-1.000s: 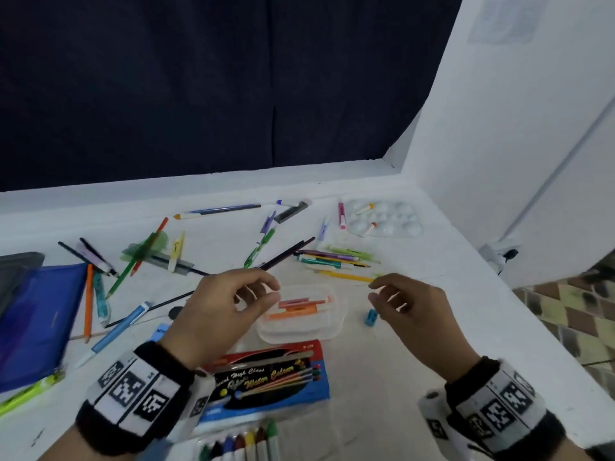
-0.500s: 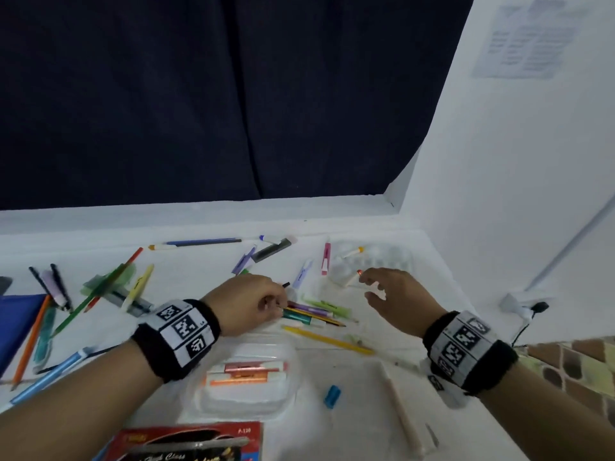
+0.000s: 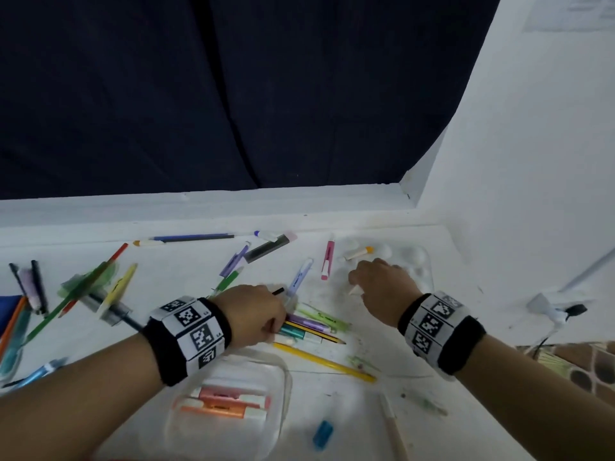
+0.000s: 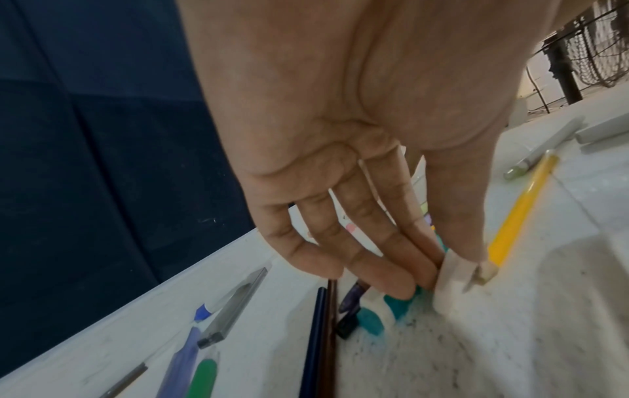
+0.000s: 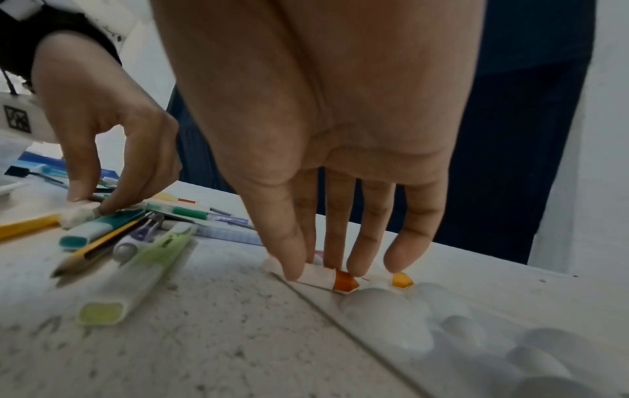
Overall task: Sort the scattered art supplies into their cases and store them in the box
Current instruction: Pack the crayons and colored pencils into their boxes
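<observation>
My left hand (image 3: 276, 329) reaches into a pile of highlighters and pencils (image 3: 312, 326) and pinches a small white tube (image 4: 456, 280) between thumb and fingers; the right wrist view shows this left hand (image 5: 90, 204) too. My right hand (image 3: 356, 287) is down at the near edge of the white palette (image 3: 421, 261). Its thumb and index finger pinch a white tube with an orange-red cap (image 5: 343, 281). A second tube with a yellow-orange cap (image 3: 357, 252) lies on the palette. A clear plastic case (image 3: 283, 377) holding orange and pink sticks sits below my left wrist.
More pens and pencils (image 3: 83, 291) lie scattered at the left by a blue pouch (image 3: 6, 304). A yellow pencil (image 3: 322, 361) and a small blue piece (image 3: 322, 434) lie near the case. A white wall and a plug with its cable (image 3: 559, 311) close the right side.
Both hands moved forward from above the clear case, the left down into the pen pile, the right to the palette edge. Each now pinches a small tube.
</observation>
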`<state>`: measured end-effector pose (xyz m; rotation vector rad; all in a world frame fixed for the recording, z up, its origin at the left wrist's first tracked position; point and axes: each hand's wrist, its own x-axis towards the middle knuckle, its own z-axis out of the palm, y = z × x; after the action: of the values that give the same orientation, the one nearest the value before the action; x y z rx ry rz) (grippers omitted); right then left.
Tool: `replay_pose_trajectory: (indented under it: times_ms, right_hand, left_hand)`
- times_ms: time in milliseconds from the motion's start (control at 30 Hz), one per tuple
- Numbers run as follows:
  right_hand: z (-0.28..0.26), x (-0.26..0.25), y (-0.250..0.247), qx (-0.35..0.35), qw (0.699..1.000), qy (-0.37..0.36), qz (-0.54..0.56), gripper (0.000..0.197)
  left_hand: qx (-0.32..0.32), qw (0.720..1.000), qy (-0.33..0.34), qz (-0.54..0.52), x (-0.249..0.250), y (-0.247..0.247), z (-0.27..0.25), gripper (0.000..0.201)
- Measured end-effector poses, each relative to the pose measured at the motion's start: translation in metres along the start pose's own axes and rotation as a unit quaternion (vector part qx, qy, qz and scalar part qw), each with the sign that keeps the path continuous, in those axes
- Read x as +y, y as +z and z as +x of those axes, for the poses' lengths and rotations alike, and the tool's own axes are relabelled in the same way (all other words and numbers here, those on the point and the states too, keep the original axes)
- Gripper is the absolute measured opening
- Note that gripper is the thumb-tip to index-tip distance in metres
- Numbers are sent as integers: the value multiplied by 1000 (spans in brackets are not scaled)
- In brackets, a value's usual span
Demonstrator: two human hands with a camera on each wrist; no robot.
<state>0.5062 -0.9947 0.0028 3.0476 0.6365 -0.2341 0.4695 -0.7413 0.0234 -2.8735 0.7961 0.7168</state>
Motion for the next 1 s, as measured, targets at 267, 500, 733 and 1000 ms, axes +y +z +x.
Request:
replay_pose_trajectory:
  times_ms: [267,500,733,1000]
  right_hand:
    - [4,-10,-2,-9,999,-3,-39,30]
    - [-9,-21,-2,90,995,-31,-9,28]
    - [-50,-60,-13,172,964,-75,187,9]
    - [-96,-127,-44,274,903,-102,317,9]
  left_hand:
    - [-44,999,-26,16,4,-1,4,15]
    - [-28,998,-19,50,4,-10,-5,18]
    - [96,995,-17,-34,-8,-25,-60,15]
    - [292,929,1,-228,-9,-6,-163,16]
